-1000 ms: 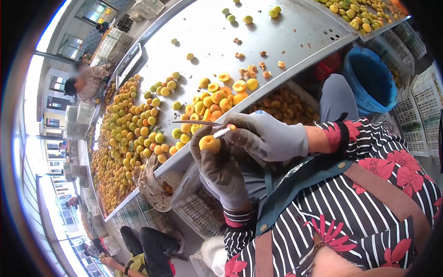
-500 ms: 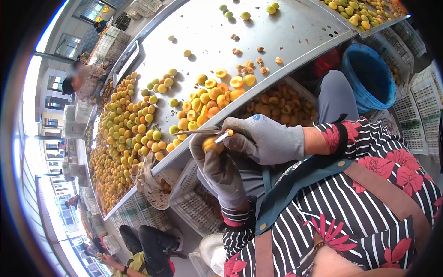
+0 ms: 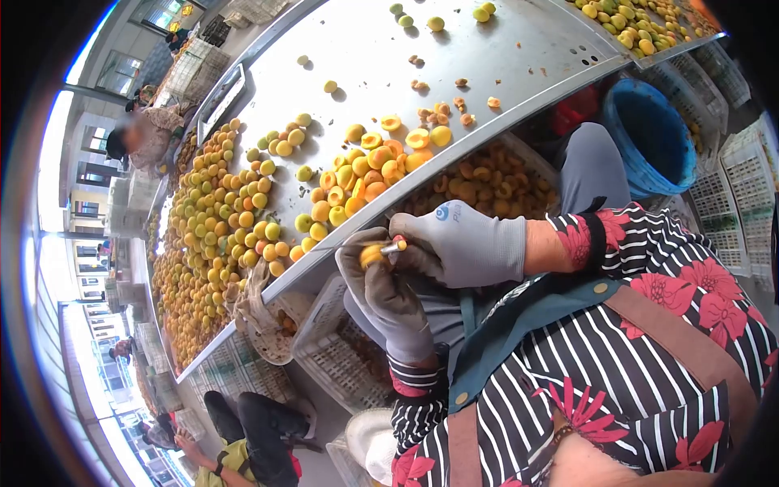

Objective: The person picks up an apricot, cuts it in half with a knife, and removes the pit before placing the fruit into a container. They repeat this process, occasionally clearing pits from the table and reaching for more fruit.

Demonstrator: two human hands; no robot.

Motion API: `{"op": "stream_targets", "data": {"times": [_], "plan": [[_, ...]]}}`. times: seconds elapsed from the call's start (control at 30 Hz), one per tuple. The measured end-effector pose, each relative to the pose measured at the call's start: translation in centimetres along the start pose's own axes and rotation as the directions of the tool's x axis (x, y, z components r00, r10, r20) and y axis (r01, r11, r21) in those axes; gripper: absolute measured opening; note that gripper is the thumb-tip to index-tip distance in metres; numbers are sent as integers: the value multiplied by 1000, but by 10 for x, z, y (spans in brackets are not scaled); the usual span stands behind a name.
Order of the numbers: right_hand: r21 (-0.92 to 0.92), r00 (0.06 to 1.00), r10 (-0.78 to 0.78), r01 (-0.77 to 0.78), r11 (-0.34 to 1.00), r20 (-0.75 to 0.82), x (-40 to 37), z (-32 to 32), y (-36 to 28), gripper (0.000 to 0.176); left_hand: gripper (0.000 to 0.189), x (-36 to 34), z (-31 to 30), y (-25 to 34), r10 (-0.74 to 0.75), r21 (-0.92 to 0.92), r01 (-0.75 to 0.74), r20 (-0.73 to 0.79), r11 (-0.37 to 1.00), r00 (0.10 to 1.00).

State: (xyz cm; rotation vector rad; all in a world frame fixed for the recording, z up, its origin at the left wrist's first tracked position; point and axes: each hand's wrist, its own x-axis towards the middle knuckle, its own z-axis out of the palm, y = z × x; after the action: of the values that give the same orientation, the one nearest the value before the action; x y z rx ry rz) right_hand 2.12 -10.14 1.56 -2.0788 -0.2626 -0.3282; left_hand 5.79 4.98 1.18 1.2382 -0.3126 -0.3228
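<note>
Left fingers [image 3: 355, 247] tight around half-hidden apricot [image 3: 372, 256], right fingers [image 3: 410, 223] tight on knife [image 3: 394, 246], blade hidden

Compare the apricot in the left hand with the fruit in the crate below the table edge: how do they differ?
The apricot in the left hand looks round and closed; the halves in the crate are cut, hollow centres showing. The apricot is held alone, with the knife in the right hand against it; the halves lie loose in a heap. The apricot is yellow-orange; the halves look darker. Both are the same fruit.
</note>
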Motion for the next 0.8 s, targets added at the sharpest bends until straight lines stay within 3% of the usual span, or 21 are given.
{"op": "stream_targets", "data": {"times": [0.03,0.07,0.1,0.17,0.2,0.23,0.27,0.3,0.37,0.4,0.43,0.47,0.5,0.53,0.57,0.6,0.63,0.67,0.7,0.73,0.8], "plan": [[4,1000,-2,2,1000,6,1,2,1,22,23,1,1,-2,215,301,-195,-35,934,976],[151,998,48,-53,987,39,3,5,2,26,26,2,0,-5,418,575,-341,-1,743,908],[293,993,91,-110,950,77,5,8,3,32,26,2,-4,-8,418,579,-338,-6,742,908],[420,989,80,-125,899,123,6,13,7,38,30,4,-16,-16,498,748,-401,110,528,860],[536,984,68,-147,832,165,7,13,6,44,30,3,-18,-19,498,750,-398,107,527,861],[537,983,68,-150,830,169,8,11,5,44,29,2,-21,-21,421,601,-339,5,724,907],[576,945,130,-288,765,300,8,6,3,47,27,2,-22,-23,319,411,-262,-75,873,945],[591,886,178,-423,687,428,8,2,2,49,27,1,-24,-25,318,411,-261,-76,874,945],[595,832,206,-520,613,515,8,1,4,50,16,1,-25,-29,324,29,-323,-95,946,941],[587,770,223,-610,532,598,7,2,6,51,16,1,-25,-28,324,29,-323,-96,946,941],[586,769,223,-611,532,599,6,7,8,51,21,1,-24,-27,392,163,-384,-15,909,920],[619,853,137,-467,632,504,3,14,11,50,26,2,-24,-26,444,287,-446,74,848,893],[631,914,36,-306,712,404,2,17,9,49,26,1,-22,-26,445,286,-446,73,848,893],[631,914,33,-305,714,404,0,18,6,49,26,0,-21,-25,285,-68,-287,-43,955,958],[602,943,94,-279,748,321,-1,18,2,48,26,0,-20,-22,90,-425,-120,-91,897,992],[570,961,147,-257,780,233,-1,19,-1,47,26,-2,-16,-18,98,-420,-131,-98,898,990],[498,988,79,-135,857,130,-2,23,2,41,27,-5,-8,-13,80,-336,-127,-151,933,985],[502,988,76,-134,854,133,-4,23,3,41,27,-7,-4,-8,62,-252,-113,-203,961,977],[372,983,101,-152,916,152,-5,19,1,37,27,-6,-2,-4,5,-394,-78,-184,916,983],[231,978,128,-165,959,165,-6,17,-1,34,27,-6,-1,-4,5,-393,-79,-186,916,983],[174,979,136,-162,971,153,-7,16,-4,31,29,-7,2,-6,12,-254,-73,-232,964,973]]}}
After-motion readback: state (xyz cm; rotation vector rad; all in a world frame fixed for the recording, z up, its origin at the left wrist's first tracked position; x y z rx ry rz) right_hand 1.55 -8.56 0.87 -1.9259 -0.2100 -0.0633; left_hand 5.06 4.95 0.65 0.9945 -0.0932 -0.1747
